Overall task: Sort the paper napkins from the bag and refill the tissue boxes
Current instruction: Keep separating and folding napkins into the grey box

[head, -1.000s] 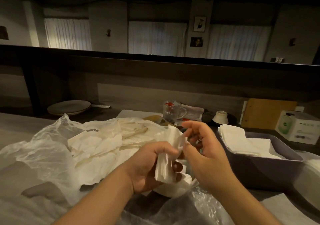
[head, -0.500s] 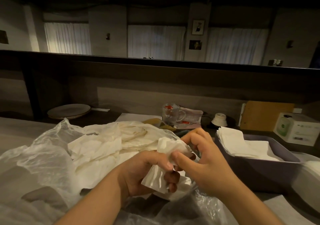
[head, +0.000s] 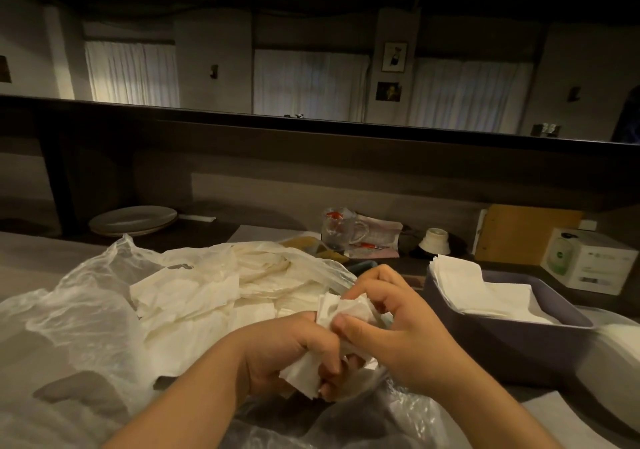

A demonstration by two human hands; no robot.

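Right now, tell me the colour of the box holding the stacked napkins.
Dark greyish purple box, seen in the head view; the napkins inside are white.

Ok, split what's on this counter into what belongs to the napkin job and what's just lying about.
Part of the job:
- napkin gripped by left hand and right hand
- plastic bag of loose napkins
- grey box with stacked napkins

Just lying about:
- plates
- glass mug
- white carton
- small white cup
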